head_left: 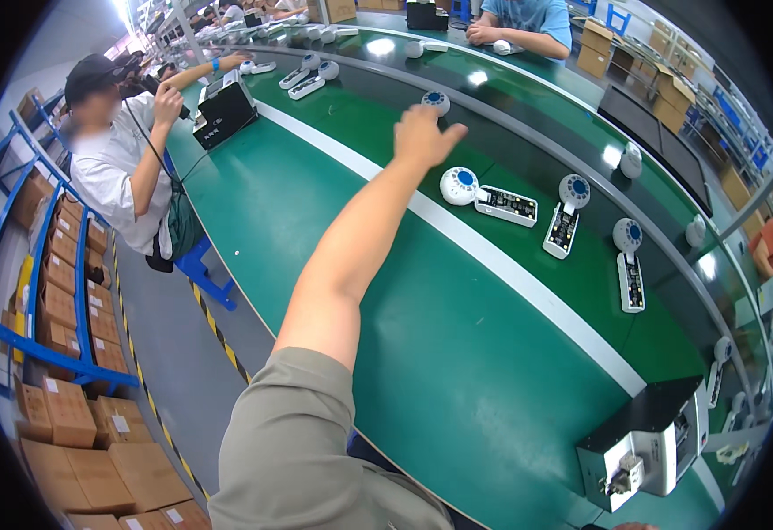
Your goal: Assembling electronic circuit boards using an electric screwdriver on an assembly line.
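Observation:
My left hand (422, 140) reaches far across the bench, palm down, thumb stretched out to the right. Its fingertips are at the near side of a white device's round head (436, 101) with a blue centre; whether they touch it cannot be made out, and the rest of that device is hidden. Closest to the hand on the right lies a similar device, its round white head (460, 185) joined to an oblong body (505, 205) with a bare circuit board. Only a sliver of skin, seemingly my right hand (635, 526), shows at the lower edge; its fingers are hidden.
More such devices (563, 230) (631, 281) lie along the dark green belt (519, 252), behind a white strip (342, 157). A black-and-silver machine (647, 442) stands at the near right. On the left a co-worker (108, 159) sits beside a black box (226, 113); cartons (73, 411) fill blue racks.

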`<state>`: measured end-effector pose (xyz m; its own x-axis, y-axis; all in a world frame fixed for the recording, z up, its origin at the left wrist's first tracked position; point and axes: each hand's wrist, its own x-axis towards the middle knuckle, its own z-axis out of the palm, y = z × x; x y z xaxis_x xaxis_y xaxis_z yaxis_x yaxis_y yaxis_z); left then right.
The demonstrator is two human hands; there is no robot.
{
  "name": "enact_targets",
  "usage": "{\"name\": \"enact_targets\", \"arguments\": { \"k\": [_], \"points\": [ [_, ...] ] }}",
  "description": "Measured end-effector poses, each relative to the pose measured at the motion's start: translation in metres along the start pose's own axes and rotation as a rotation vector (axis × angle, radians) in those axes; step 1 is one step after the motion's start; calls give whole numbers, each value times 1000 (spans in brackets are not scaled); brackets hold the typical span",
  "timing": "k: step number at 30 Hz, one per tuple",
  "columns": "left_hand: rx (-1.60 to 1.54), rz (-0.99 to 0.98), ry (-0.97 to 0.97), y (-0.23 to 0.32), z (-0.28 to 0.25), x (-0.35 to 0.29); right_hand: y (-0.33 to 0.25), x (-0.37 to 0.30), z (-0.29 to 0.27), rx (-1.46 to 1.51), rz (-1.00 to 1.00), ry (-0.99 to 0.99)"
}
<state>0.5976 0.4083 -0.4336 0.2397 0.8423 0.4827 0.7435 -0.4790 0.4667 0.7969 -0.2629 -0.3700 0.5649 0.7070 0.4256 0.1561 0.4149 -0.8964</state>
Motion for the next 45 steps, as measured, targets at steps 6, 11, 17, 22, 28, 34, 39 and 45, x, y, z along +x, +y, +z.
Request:
{"name": "enact_targets", "arguments": {
  "k": [6,11,17,22,28,34,39,45],
  "points": [
    [366,-360,-123,-60,6,11,-10,8,-7,-184,-66,195],
    [462,-205,56,-54,6,6,-18,7,-11,-190,21,279],
    [-142,-268,285,-16,-1,-22,-21,-14,-26,-137,84,215],
    [-584,170,112,38,-59,-105,-21,-13,-24,-39,77,292],
    [-675,1067,-511,175,-131,-251,-34,-8,-7,-106,21,373],
    [-683,1355,-661,261,-112,-350,-75,-5,-12,-31,-196,305],
    [-636,1350,-699,289,-101,-374,-92,14,-1,12,-409,143],
    [-630,1272,-723,292,-92,-382,-64,47,12,18,-433,114]
  ]
}}
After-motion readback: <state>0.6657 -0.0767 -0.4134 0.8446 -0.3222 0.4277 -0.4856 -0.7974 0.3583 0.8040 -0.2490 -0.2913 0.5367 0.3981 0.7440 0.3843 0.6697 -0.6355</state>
